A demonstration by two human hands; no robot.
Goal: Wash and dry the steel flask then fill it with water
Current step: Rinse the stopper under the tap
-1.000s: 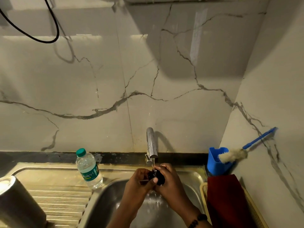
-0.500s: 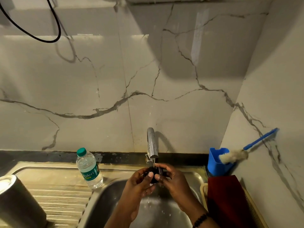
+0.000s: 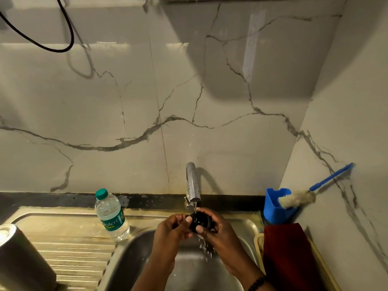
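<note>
A small black flask cap (image 3: 201,222) sits under the running tap (image 3: 192,185), over the sink basin (image 3: 134,257). My right hand (image 3: 218,234) grips the cap from the right, thumb across its front. My left hand (image 3: 172,229) holds its left side with curled fingers. Water falls from the cap into the basin. The steel flask (image 3: 20,259) stands on the ribbed drainboard at the far left, its mouth open.
A clear plastic water bottle (image 3: 112,215) with a green cap stands on the drainboard beside the basin. A blue holder (image 3: 275,206) with a blue-handled bottle brush (image 3: 298,199) stands at the right wall. A dark red cloth (image 3: 287,257) lies on a yellow rack.
Both hands have turned the black cap under the stream and lifted it slightly closer to the spout. The flask and bottle stay where they were.
</note>
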